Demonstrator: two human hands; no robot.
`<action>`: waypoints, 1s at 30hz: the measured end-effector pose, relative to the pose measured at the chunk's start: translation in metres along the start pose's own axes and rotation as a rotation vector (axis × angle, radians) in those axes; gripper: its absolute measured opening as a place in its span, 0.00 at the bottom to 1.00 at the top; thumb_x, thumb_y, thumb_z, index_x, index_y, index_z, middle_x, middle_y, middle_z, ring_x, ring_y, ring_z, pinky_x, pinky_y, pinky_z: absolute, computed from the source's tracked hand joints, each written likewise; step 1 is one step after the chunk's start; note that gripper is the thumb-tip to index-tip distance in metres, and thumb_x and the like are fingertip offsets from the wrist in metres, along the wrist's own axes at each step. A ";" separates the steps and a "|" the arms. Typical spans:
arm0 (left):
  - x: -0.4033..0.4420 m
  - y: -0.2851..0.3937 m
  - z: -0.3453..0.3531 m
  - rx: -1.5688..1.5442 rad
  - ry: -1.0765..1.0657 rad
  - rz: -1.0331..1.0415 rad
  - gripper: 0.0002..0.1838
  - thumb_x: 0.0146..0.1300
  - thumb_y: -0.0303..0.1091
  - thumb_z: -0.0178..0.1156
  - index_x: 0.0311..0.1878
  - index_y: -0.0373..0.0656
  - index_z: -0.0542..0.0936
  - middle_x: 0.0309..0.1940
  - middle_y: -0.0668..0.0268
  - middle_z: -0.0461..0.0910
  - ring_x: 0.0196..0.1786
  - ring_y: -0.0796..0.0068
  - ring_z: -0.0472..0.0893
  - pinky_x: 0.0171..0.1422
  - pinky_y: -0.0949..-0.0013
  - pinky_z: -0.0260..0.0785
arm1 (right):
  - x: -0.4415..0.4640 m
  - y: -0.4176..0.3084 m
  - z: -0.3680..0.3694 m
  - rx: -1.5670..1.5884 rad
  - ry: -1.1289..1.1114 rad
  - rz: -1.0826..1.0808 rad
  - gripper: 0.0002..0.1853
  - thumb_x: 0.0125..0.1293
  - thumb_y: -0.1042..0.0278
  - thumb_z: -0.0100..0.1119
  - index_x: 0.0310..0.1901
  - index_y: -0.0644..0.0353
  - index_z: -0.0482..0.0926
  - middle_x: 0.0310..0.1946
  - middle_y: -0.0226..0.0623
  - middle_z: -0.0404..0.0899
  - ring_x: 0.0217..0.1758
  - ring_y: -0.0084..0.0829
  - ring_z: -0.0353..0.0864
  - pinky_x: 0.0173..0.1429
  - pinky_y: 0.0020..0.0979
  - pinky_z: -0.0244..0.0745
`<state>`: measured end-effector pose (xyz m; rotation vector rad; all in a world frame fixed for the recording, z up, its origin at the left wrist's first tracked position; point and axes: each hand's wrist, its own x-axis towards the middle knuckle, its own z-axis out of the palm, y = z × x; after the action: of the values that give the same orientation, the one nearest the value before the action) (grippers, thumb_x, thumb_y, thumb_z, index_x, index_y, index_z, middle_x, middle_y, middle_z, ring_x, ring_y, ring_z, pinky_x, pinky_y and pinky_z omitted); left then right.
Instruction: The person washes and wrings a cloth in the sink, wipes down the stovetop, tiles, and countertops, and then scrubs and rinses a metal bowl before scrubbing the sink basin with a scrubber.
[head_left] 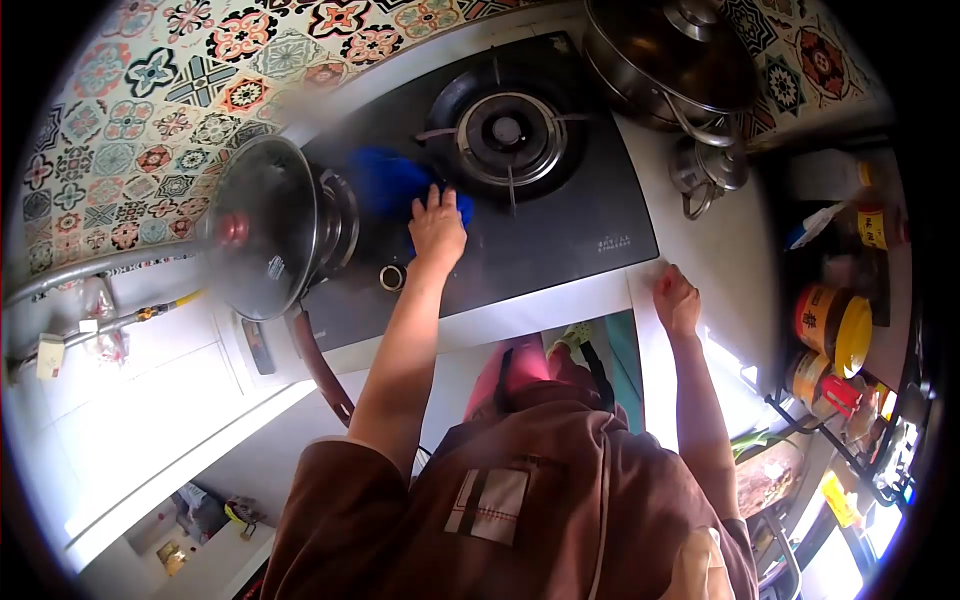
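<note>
My left hand (438, 232) lies over a blue cloth (390, 182) on the black glass gas stove (590, 215), its fingers pressing the cloth down. Part of the cloth is blurred and sticks out to the left of the fingers. A round stove knob (393, 277) sits just below this hand. Curled into a loose fist, my right hand (677, 298) is at the white counter (655, 240) by the stove's right corner; nothing shows in its fingers. The right burner (509, 131) is bare, with its pan supports around it.
On the left burner stands a wok with a glass lid (262, 230), its handle (322, 370) pointing towards me. A large lidded pot (670, 60) and a small metal pot (708, 170) stand at the right. Jars (833, 325) fill a shelf further right. Patterned tiles (240, 35) cover the wall.
</note>
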<state>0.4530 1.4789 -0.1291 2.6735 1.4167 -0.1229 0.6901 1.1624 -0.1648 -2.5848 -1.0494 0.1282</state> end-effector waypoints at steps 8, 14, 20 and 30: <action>0.013 -0.021 -0.020 -0.285 0.045 0.030 0.25 0.47 0.37 0.70 0.49 0.54 0.71 0.46 0.60 0.75 0.50 0.51 0.74 0.50 0.51 0.69 | 0.001 -0.004 -0.005 -0.062 -0.052 0.015 0.04 0.54 0.67 0.54 0.26 0.57 0.73 0.24 0.42 0.79 0.30 0.46 0.80 0.39 0.41 0.79; 0.085 -0.064 -0.019 -0.294 0.091 -0.322 0.23 0.47 0.46 0.70 0.48 0.54 0.77 0.49 0.58 0.73 0.52 0.52 0.75 0.53 0.54 0.70 | -0.003 -0.002 0.001 -0.091 -0.052 0.037 0.05 0.54 0.66 0.55 0.26 0.56 0.73 0.24 0.42 0.78 0.30 0.46 0.80 0.40 0.42 0.79; 0.019 -0.014 -0.017 -0.308 0.005 -0.139 0.20 0.46 0.44 0.71 0.43 0.54 0.77 0.47 0.62 0.73 0.52 0.52 0.73 0.51 0.51 0.71 | 0.002 -0.005 -0.002 -0.037 -0.100 0.062 0.04 0.56 0.67 0.54 0.27 0.56 0.73 0.24 0.43 0.78 0.30 0.47 0.80 0.40 0.42 0.78; 0.059 -0.044 -0.020 -0.269 0.015 -0.280 0.20 0.53 0.44 0.66 0.49 0.51 0.76 0.51 0.62 0.72 0.54 0.50 0.72 0.55 0.52 0.70 | 0.004 -0.001 0.003 -0.094 -0.060 0.008 0.05 0.58 0.68 0.52 0.27 0.57 0.72 0.23 0.44 0.78 0.29 0.48 0.80 0.37 0.42 0.78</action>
<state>0.4503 1.5548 -0.1194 2.2595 1.6724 0.0612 0.6913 1.1663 -0.1672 -2.6854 -1.0907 0.1631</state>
